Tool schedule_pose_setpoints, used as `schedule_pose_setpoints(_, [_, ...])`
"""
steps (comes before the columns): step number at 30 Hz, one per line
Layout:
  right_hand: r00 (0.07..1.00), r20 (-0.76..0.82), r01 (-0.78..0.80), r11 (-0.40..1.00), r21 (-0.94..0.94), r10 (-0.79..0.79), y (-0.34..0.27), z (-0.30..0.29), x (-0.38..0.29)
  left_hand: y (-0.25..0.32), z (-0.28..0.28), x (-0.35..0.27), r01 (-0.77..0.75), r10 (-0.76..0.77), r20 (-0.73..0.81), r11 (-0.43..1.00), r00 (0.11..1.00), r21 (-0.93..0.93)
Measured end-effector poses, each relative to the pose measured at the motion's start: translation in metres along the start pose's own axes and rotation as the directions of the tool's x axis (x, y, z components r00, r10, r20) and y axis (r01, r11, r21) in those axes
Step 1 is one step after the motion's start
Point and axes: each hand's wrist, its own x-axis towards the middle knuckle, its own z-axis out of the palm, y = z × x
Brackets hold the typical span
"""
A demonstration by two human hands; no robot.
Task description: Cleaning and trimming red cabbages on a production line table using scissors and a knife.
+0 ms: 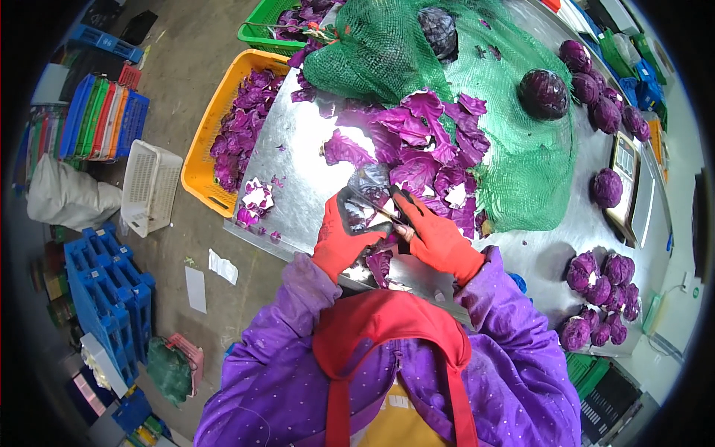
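Note:
A red cabbage point(370, 177) with dark outer leaves and pale cut parts is held low over the near edge of the steel table point(290, 201). Around its left side curls my left hand point(345, 234), in a red glove with a dark palm. My right hand point(438, 237), gloved alike, grips the right side near the pale stem end, its thumb tip showing bare. Whether a knife is in that hand I cannot tell. Loose purple leaves point(416, 170) are heaped just beyond both hands. One leaf point(380, 267) hangs below them by the table edge.
Green mesh netting point(519, 190) spreads over the table, with a dark cabbage point(543, 94) on it. Trimmed cabbages point(606, 114) and a scale point(624, 190) stand right; more cabbages point(584, 271) sit nearer. A yellow crate point(194, 159) of leaves adjoins the left edge, beside a green crate point(260, 19).

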Motion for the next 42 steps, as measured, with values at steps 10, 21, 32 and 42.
schedule_pose_setpoints(10, [0.958,-0.238,-0.100,0.961,0.256,0.163,0.017,-0.008,0.050,0.012,0.001,-0.001,-0.104,0.114,-0.013,0.945,0.993,0.311])
schedule_pose_setpoints(21, [0.923,-0.381,0.058,0.960,0.275,0.054,0.019,0.007,0.014,-0.012,-0.003,-0.012,-0.169,0.169,-0.056,0.986,0.984,0.015])
schedule_pose_setpoints(32, [0.876,-0.394,-0.026,0.844,0.536,0.278,0.014,0.042,-0.010,-0.032,0.015,-0.011,-0.163,0.147,-0.085,0.958,0.985,-0.234])
schedule_pose_setpoints(42, [0.868,-0.391,-0.106,0.884,0.455,0.306,0.036,0.042,-0.014,-0.009,0.031,-0.021,-0.125,0.125,-0.107,0.992,0.986,0.009])
